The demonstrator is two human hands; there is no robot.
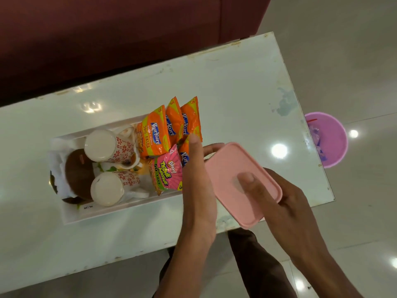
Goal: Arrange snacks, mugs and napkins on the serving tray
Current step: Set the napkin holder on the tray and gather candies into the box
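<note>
So both hands are on a flat pink plastic lid [242, 183] with rounded corners, held tilted just past the right end of the white rectangular serving tray [120, 214]. The right hand [287, 209] grips it from the near right side, thumb pressed flat on top and the other fingers tucked underneath. The left hand [197, 190] has its fingers curled around the lid's far left edge, palm turned sideways, so it's clamped on the lid too. That hand also covers part of the tray's right end.

The tray sits on a glossy white rectangular table [236, 87], roughly in the middle of it. On the tray's right half there's a bunch of orange Kurkure snack packets [153, 132] fanned out and overlapping, their tops sticking out past the tray's far edge, plus a pink Bingo snack packet [166, 171] lying just in front of them, right beside the left hand. On the left half, two white mugs with a red flower pattern [109, 146] lie on their sides with their bases towards the camera, one behind the other. Next to them is a round brown disc-like thing [78, 173], can't tell what it is, sitting on white paper napkins [57, 160] at the tray's left end.

Off the table's right end, a round pink plastic tub [330, 138] stands on the shiny tiled floor [354, 61]. A dark red sofa [118, 35] runs along the far side of the table.
</note>
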